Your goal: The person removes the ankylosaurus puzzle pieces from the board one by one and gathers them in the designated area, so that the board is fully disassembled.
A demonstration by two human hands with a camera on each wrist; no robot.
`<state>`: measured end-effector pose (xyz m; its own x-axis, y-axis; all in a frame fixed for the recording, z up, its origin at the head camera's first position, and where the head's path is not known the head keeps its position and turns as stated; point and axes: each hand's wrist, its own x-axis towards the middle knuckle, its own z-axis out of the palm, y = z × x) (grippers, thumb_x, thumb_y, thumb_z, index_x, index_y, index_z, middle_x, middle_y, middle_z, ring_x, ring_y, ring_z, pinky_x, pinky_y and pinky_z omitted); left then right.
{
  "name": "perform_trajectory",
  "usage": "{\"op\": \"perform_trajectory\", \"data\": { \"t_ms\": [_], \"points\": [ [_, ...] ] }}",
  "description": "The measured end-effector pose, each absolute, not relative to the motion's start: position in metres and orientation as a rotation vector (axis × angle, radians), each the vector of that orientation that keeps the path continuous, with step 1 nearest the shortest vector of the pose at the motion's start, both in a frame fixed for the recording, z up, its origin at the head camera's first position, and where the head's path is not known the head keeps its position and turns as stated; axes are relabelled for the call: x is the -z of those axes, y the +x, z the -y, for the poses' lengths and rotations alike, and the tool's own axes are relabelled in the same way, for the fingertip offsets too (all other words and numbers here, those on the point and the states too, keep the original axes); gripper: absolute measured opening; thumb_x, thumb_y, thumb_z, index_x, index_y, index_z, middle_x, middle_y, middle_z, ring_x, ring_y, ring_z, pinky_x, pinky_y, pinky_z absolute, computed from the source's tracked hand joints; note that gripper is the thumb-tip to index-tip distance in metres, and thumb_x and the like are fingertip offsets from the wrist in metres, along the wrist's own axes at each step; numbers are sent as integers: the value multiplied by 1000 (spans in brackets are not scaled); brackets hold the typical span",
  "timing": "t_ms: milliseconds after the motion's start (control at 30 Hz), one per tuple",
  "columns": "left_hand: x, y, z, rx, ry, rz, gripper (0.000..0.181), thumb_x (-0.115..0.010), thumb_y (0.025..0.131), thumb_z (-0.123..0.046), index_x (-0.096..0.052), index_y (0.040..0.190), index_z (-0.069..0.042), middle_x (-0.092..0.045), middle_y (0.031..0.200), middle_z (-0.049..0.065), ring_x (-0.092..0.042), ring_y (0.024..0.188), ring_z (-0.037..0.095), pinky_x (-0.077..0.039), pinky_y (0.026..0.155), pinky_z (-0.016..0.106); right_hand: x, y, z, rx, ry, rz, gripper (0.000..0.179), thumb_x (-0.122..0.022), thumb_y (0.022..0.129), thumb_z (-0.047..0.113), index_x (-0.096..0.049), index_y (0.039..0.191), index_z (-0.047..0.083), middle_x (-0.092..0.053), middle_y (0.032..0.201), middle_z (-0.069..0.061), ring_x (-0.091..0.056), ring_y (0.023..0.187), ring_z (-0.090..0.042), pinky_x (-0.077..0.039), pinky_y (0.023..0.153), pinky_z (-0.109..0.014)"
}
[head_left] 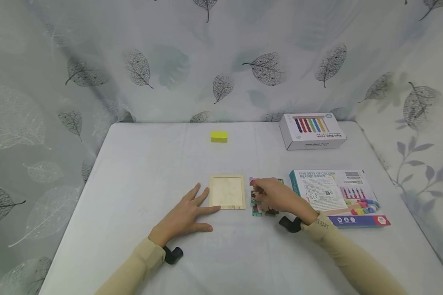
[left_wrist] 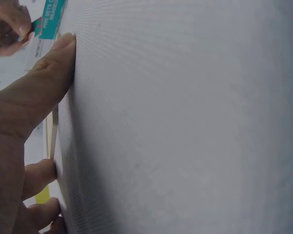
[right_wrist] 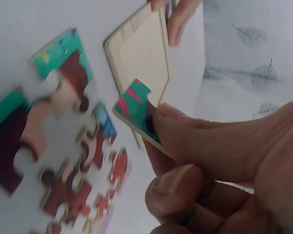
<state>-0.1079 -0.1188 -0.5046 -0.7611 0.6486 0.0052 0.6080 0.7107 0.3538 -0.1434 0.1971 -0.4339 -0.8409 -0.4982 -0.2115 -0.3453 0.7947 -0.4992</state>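
My right hand (head_left: 280,197) pinches a puzzle piece (right_wrist: 133,108) between thumb and fingers. It is a wooden corner piece, green with pink streaks, best seen in the right wrist view. Below and beside that hand lie several loose puzzle pieces (right_wrist: 66,187) in green, brown and red, partly hidden by it in the head view. To their left sits a shallow square wooden puzzle tray (head_left: 212,192) with bare wood inside. My left hand (head_left: 186,215) rests on the table with fingers spread, one fingertip at the tray's near left corner.
A yellow block (head_left: 219,137) stands at the back of the white table (head_left: 140,164). At the back right is a white box (head_left: 313,143) with coloured columns pictured on it. Nearer, right of the pieces, lies a flat beads box (head_left: 328,192), close to the right wrist.
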Motion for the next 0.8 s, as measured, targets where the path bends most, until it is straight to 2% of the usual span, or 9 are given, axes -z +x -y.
{"op": "perform_trajectory", "data": {
  "t_ms": [133,400,800],
  "points": [
    [504,-108,118,-511,1031,-2792,65,-71,81,-63,-60,139,-38,-36,162,18,-21,154,48,-36,118,58,430,-141,-217,622,-648,-2649,4,-69,93,9,-67,95,9,-66,85,0,-52,74,-11,-45,64,-23],
    [503,-108,117,-508,1042,-2797,65,-73,79,-62,-61,138,-36,-38,161,19,-22,153,49,-37,117,60,423,-132,-248,545,-572,-2600,4,-70,91,8,-69,94,10,-70,87,0,-51,72,-11,-43,63,-24],
    [502,-107,117,-532,1037,-2791,65,-74,79,-60,-61,138,-36,-37,161,19,-22,153,49,-37,116,61,428,-130,-249,394,-541,-2597,12,-75,85,3,-65,87,8,-60,76,0,-48,68,-13,-39,60,-24]
  ]
}}
